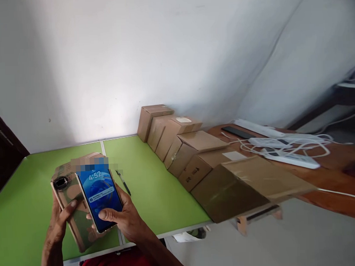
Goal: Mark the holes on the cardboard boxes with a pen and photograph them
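My right hand [130, 217] is closed around a smartphone [101, 203], with the thumb lying over the lower part of its lit screen. The screen shows 4:52 on a blue background, and its top is blurred out by pixels. My left hand [58, 220] grips a brown-and-green patterned box-like item [75, 192] by its left side, thumb on its face. A dark oval with a pale rim marks that item's upper left corner; I cannot tell its exact kind. The phone overlaps its right part. Just right of the phone, a dark pen [125, 184] lies on the green table [150, 181].
Several cardboard boxes [192, 148] stand in a row along the table's right side. Beyond them, white power strips and tangled cables [284, 144] lie on a brown wooden table [338, 181]. A white wall [104, 73] rises behind the green table.
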`<action>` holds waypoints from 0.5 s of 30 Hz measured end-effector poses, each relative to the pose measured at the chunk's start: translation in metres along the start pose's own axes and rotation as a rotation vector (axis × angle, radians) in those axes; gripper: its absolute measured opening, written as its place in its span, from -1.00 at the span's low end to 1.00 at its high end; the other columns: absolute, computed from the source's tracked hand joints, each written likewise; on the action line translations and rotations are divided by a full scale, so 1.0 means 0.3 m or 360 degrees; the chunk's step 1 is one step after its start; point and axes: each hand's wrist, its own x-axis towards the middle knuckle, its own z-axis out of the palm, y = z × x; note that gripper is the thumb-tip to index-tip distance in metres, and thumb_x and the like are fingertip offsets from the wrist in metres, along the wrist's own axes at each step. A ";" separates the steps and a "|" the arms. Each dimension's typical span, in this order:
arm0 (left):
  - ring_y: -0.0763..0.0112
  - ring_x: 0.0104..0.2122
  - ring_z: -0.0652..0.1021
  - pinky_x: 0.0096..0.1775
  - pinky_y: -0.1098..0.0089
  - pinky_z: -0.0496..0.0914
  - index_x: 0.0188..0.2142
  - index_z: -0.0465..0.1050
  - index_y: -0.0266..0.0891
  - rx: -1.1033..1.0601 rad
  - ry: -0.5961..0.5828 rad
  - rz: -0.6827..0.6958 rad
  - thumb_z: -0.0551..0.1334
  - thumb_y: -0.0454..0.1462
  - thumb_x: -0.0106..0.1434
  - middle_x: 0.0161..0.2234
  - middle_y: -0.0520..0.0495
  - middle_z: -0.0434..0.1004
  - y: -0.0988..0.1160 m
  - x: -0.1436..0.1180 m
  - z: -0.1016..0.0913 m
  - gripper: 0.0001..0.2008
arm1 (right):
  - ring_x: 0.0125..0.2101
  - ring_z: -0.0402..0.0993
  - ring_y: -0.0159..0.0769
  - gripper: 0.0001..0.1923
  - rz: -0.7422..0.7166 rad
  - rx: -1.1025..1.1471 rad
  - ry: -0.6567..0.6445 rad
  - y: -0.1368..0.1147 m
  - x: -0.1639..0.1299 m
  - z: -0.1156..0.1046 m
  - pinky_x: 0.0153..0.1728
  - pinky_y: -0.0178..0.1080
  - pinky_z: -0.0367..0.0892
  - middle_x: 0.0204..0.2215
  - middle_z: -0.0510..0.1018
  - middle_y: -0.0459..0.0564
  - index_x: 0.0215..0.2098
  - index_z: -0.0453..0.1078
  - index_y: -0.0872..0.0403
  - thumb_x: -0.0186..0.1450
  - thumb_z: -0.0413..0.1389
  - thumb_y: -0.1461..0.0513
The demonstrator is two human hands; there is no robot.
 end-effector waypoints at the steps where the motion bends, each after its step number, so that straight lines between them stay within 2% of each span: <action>1: -0.30 0.28 0.61 0.24 -0.07 0.57 0.42 0.43 -0.28 -0.0015 -0.0007 -0.0014 0.49 0.18 0.14 0.19 -0.32 0.69 0.004 -0.001 0.004 -0.01 | -0.24 0.81 -0.02 -0.21 -0.0035 -0.0004 0.0024 -0.010 -0.003 -0.012 -0.26 -0.02 0.76 -0.14 0.76 -0.05 0.21 0.49 -0.08 0.10 0.64 0.04; 5: -0.32 0.27 0.61 0.16 -0.09 0.63 0.37 0.49 -0.25 -0.0048 -0.0027 -0.0025 0.49 0.17 0.13 0.24 -0.34 0.67 -0.001 0.021 -0.007 -0.07 | -0.18 0.81 0.00 -0.27 -0.0146 -0.0037 0.0241 -0.042 -0.021 -0.079 -0.21 -0.02 0.76 -0.10 0.76 -0.03 0.17 0.50 -0.07 0.12 0.63 0.03; 8: -0.35 0.19 0.65 0.08 -0.10 0.68 0.33 0.55 -0.24 -0.0024 -0.0018 -0.0069 0.49 0.18 0.08 0.21 -0.31 0.70 -0.025 0.063 -0.035 -0.07 | -0.24 0.80 -0.03 -0.26 -0.0205 -0.0072 0.0411 -0.059 -0.038 -0.152 -0.27 -0.06 0.74 -0.14 0.76 -0.04 0.17 0.48 -0.06 0.13 0.61 -0.02; 12: -0.40 0.15 0.67 -0.01 -0.10 0.72 0.27 0.61 -0.24 -0.0038 -0.0054 -0.0136 0.55 0.18 -0.05 0.14 -0.28 0.74 -0.038 0.096 -0.052 -0.04 | -0.30 0.79 -0.05 -0.29 -0.0295 -0.0204 0.0718 -0.073 -0.043 -0.300 -0.33 -0.10 0.70 -0.15 0.76 0.01 0.09 0.49 0.00 0.14 0.57 -0.12; 15: -0.36 0.20 0.65 0.06 -0.09 0.71 0.26 0.61 -0.25 -0.0074 -0.0037 -0.0084 0.51 0.16 0.07 0.19 -0.27 0.72 -0.022 0.076 -0.036 -0.14 | -0.31 0.78 -0.05 -0.25 -0.0273 -0.0403 0.0988 -0.073 -0.031 -0.434 -0.30 -0.10 0.68 -0.20 0.76 0.04 -0.02 0.52 0.06 0.04 0.58 -0.17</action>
